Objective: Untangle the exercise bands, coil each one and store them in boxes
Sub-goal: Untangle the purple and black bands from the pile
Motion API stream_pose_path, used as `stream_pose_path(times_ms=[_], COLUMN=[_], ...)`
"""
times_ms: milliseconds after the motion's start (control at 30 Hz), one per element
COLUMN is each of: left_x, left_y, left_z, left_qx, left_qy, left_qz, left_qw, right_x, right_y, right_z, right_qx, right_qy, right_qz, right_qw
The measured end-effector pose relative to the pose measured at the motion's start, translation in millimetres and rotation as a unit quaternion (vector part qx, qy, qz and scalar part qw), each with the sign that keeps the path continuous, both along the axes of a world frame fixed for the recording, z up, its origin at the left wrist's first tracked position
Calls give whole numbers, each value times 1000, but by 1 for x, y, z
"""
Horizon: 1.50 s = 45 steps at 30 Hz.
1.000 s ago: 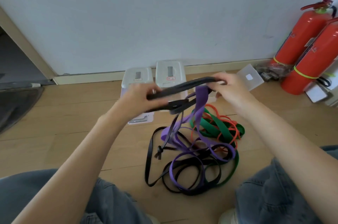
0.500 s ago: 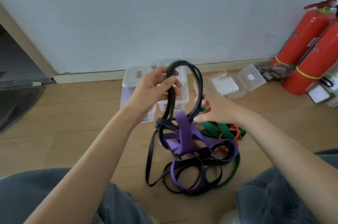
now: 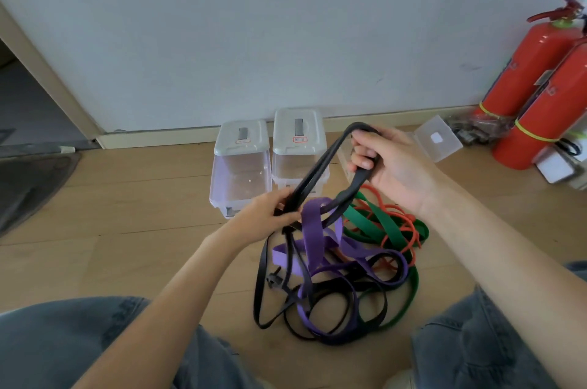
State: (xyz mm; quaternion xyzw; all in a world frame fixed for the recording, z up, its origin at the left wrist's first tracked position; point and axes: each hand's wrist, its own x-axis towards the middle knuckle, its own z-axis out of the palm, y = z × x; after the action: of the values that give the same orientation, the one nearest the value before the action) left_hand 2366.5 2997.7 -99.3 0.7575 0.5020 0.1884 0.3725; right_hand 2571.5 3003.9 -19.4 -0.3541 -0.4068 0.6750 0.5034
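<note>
Matt, smooth rubber-like black band [image 3: 320, 166] and purple band [image 3: 313, 231]. Clear glossy plastic boxes [image 3: 239, 177] with opaque grey lids. Pale wood-grain floor [image 3: 133, 198], satin; glossy red extinguishers [image 3: 527, 71].

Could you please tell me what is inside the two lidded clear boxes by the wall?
Both lidded boxes look empty through their clear walls. The black band crosses the right one, hiding part of it.

Both hands, right [image 3: 389, 163] above left [image 3: 265, 217], are raised (fingers curled).
</note>
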Motion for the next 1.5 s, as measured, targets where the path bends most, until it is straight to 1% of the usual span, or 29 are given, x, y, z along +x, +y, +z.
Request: stream_pose_path(times_ms=[33,67,100,133,167,233,267,300,367,400,433,467,500,533,600,667,733,800,867,933,967,1000,1067,1133,1200,1267,1400,1467,1500], left_x=[-4,-8,-11,-13,-13,-6,0,5,15,17,18,18,19,19,17,13,8,5,4,0,-1,-2,0,5,9,11,10,6,2], left_y=[2,5,7,8,7,5,3,1,-2,-2,-1,-1,0,0,0,0,0,0,2,4,4,4,2,-1,-2,-4,-5,-4,-3], left_z=[0,3,7,13,19,30,35,38,45,48,50,52,53,54,53,49,44,40,40,44,48,53,61,70,77,80,76,74,74], left_qx=[4,15,30,44,52,65,75,84,93,97,101,105,109,112,102,75,50,64,84,74,62,50,36,36,34,28,26,14,2], left_qy=[1,-9,-27,-45,-55,-31,-5,13,13,5,-5,-17,-32,-49,-83,-86,-77,-48,-43,-100,-142,-182,-233,-266,-281,-281,-268,-298,-330], left_qz=[20,47,72,85,83,38,9,-14,-33,-34,-31,-28,-21,-11,12,22,17,5,8,40,59,71,70,54,38,33,55,87,108], left_qw=[1000,999,997,994,994,997,997,996,995,995,994,994,993,992,991,993,996,997,996,991,986,979,969,962,958,959,962,951,938], right_x=[3,8,12,16,19,17,13,8,1,-2,-4,-7,-9,-11,-10,-3,2,4,6,11,12,12,8,6,6,4,1,5,7], right_y=[0,1,1,2,2,-2,-4,-5,-9,-10,-11,-14,-15,-16,-13,-9,-7,-6,-5,-3,-4,-5,-9,-10,-10,-11,-13,-10,-8], right_z=[-1,-3,-4,-4,-6,-10,-13,-14,-14,-15,-15,-16,-16,-17,-14,-11,-11,-12,-12,-9,-7,-5,1,6,12,15,13,10,8], right_qx=[16,45,80,102,101,93,119,154,209,218,211,197,179,164,129,83,50,40,56,104,118,122,120,122,117,114,99,94,92], right_qy=[-56,-162,-295,-414,-488,-547,-558,-565,-570,-574,-572,-554,-522,-486,-435,-394,-370,-376,-412,-471,-489,-487,-431,-352,-309,-310,-313,-323,-343], right_qz=[-20,-35,-39,-31,-4,54,66,67,77,89,109,126,136,134,106,89,79,54,20,27,57,94,136,120,86,67,38,3,-18], right_qw=[998,985,951,904,867,831,819,808,791,784,785,799,823,848,885,911,924,924,909,876,863,860,884,920,940,942,944,942,934])
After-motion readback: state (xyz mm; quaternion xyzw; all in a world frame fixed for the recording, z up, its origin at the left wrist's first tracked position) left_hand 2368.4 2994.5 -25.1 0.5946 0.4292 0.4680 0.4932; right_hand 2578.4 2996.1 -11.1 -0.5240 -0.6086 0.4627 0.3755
